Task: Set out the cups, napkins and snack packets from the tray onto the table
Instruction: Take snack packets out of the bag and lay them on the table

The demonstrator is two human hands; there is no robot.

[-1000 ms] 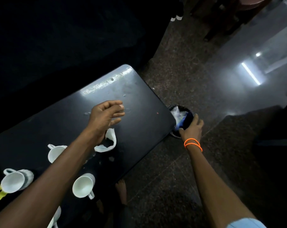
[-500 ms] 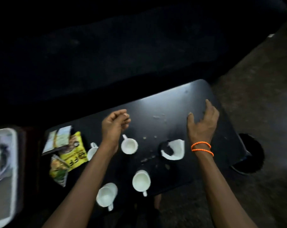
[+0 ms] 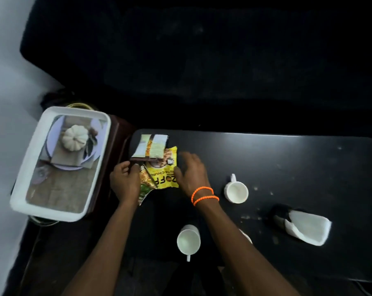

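Three snack packets lie overlapping at the left end of the black table: a pale packet, a yellow packet and a green packet. My left hand pinches the left edge of the pile, at the dark strip under the pale packet. My right hand grips the yellow packet's right edge. Two white cups stand on the table. My right forearm mostly hides a third cup. A white napkin lies to the right.
The white tray sits on a dark stand left of the table; it shows a printed pumpkin picture and holds nothing loose that I can see. A dark sofa fills the space behind the table. Crumbs speckle the tabletop near the cups.
The view has swung left from the floor bin to the tray. Both hands have moved left across the table and closed on the packet pile.
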